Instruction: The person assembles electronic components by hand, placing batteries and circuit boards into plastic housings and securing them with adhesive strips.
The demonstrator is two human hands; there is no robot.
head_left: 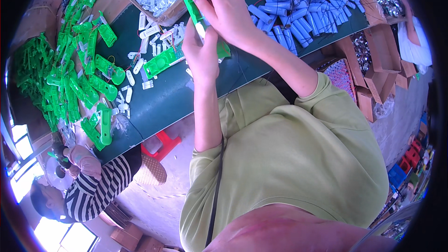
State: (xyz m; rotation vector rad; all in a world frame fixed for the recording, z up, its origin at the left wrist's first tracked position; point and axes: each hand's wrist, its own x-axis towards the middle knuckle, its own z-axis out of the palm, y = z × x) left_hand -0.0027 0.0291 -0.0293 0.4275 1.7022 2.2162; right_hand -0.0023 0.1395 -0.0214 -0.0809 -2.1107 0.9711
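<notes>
Both my hands are raised over the green-topped table, working on one green plastic casing. My left hand grips the lower end of it, with thumb and fingers closed around it near a small white part. Closed at the upper end, my right hand presses its fingertips against the inside of the casing, by a small white piece. What exactly sits under those fingers is hidden. Just below my hands lies another green casing with a circuit board, partly covered by my left hand.
Green casings heap up on the left. White plastic pieces fill a cardboard box at the back, and more lie loose. Blue cylindrical cells with black wires pile at right. Cardboard boxes stand beyond. A person in stripes sits at lower left.
</notes>
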